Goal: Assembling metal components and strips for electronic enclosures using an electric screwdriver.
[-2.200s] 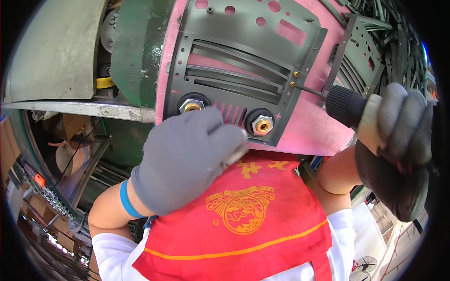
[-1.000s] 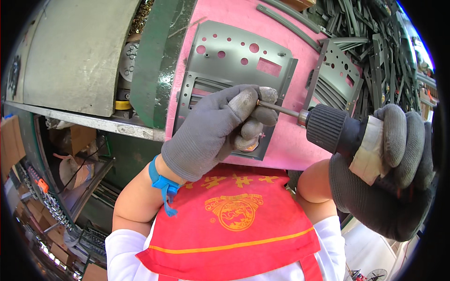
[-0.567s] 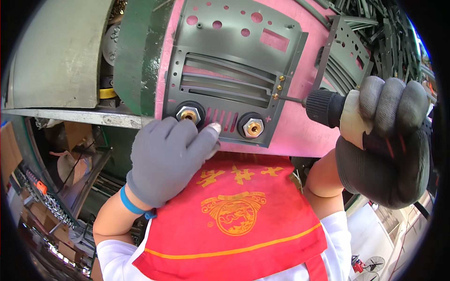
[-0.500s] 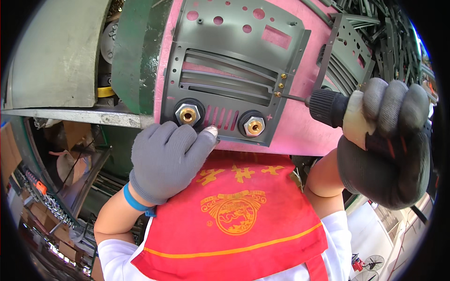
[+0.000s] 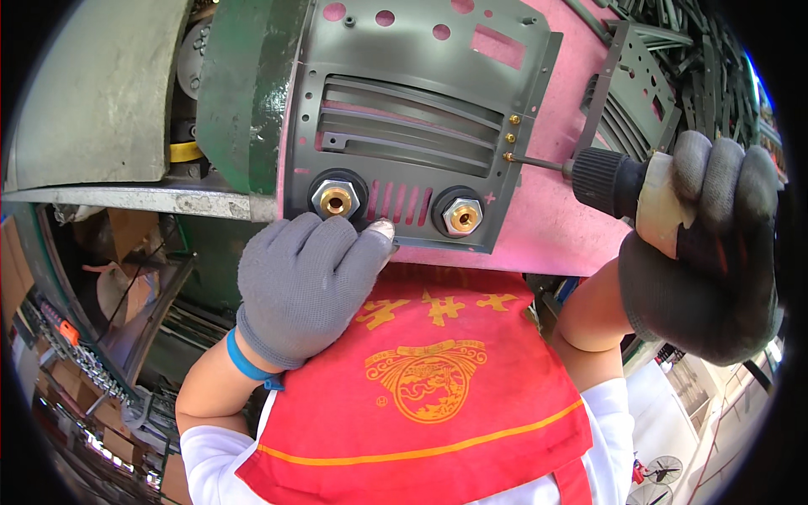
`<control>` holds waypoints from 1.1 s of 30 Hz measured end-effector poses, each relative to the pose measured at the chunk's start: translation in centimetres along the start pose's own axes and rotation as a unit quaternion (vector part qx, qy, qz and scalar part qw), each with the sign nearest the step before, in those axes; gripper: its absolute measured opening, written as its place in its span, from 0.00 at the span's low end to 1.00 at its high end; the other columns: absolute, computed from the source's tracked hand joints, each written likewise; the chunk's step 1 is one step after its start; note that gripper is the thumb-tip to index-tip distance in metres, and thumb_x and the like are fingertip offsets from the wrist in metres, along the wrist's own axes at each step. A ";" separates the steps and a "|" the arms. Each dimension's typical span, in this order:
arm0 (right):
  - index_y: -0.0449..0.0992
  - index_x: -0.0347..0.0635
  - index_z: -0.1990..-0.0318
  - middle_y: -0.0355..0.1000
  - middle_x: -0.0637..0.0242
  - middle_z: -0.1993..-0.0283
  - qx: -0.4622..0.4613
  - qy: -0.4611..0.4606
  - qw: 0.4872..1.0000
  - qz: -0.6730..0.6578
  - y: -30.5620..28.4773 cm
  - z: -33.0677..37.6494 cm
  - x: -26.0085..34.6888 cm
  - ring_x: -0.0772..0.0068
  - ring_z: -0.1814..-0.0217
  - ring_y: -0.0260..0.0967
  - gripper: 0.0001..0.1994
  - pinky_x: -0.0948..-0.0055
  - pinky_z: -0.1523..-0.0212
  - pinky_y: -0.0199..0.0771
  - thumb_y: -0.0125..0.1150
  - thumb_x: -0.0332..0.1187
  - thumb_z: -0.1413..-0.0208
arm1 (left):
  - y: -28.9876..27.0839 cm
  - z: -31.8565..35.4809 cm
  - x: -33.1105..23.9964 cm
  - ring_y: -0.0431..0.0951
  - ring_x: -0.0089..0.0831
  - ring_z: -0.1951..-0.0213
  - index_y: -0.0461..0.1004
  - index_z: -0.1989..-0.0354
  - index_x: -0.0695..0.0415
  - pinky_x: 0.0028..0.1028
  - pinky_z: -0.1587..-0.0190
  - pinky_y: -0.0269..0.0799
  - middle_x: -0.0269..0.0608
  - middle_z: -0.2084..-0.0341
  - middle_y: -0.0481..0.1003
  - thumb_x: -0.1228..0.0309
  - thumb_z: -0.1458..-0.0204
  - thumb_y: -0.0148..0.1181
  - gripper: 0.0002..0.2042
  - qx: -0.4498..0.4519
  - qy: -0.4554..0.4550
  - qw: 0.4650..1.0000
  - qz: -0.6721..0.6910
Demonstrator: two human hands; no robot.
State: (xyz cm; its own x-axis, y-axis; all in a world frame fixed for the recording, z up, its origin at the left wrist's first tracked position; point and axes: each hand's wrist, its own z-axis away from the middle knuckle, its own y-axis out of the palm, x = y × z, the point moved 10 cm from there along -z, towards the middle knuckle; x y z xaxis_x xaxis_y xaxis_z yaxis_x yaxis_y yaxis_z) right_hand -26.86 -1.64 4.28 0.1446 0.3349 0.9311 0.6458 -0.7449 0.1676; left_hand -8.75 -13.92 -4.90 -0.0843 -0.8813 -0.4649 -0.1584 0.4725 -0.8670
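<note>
A dark grey metal panel (image 5: 421,93) with slots, round holes and two brass sockets (image 5: 336,200) lies on a pink work surface (image 5: 547,219). My left hand (image 5: 307,286), in a grey glove, presses on the panel's near edge between the sockets. My right hand (image 5: 707,252), also gloved, grips a powered screwdriver (image 5: 619,181). Its thin bit touches the lowest of three small brass screws (image 5: 508,156) on the panel's right edge.
More grey slotted panels (image 5: 631,76) are stacked at the upper right. A green machine body (image 5: 240,84) and a grey curved cover (image 5: 93,93) stand at the left. Shelves with cardboard boxes (image 5: 76,337) lie below left. My red apron (image 5: 429,379) fills the lower middle.
About a second ago my left hand covered the panel's middle near the bit. It has since slid down to the near edge, and the bit now meets the right-edge screws.
</note>
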 end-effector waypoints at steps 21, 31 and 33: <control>0.63 0.48 0.70 0.59 0.76 0.76 0.091 0.104 0.986 -0.093 0.9 -0.3 -0.7 0.82 0.77 0.53 0.10 0.84 0.74 0.58 0.61 0.31 0.53 | -0.6 -2.7 4.6 0.74 0.21 0.64 0.73 0.51 0.62 0.20 0.57 0.71 0.34 0.60 0.73 0.77 0.48 0.55 0.15 0.043 -0.329 0.828 0.452; 0.62 0.49 0.71 0.58 0.76 0.77 0.049 0.070 0.993 -0.081 2.4 -0.6 1.1 0.82 0.78 0.51 0.09 0.83 0.74 0.57 0.59 0.30 0.52 | 6.3 -6.4 1.9 0.78 0.26 0.54 0.63 0.38 0.69 0.22 0.50 0.77 0.47 0.50 0.73 0.70 0.33 0.46 0.19 0.031 -0.322 0.474 0.819; 0.62 0.49 0.71 0.58 0.76 0.77 0.040 0.064 0.994 -0.078 3.0 -1.4 0.4 0.82 0.78 0.51 0.09 0.83 0.74 0.57 0.59 0.30 0.52 | 6.5 -6.6 2.2 0.79 0.24 0.61 0.65 0.40 0.68 0.20 0.58 0.78 0.44 0.54 0.74 0.63 0.33 0.49 0.21 0.030 -0.321 0.526 0.787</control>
State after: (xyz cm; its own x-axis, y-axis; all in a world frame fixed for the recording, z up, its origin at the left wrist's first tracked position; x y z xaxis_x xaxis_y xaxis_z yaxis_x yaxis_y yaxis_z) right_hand -25.92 -4.56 5.65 -0.0559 0.3622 0.9304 0.7108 -0.6401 0.2918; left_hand -16.42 -12.81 -10.41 0.2869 0.7749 -0.5633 -0.3562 0.6321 0.6881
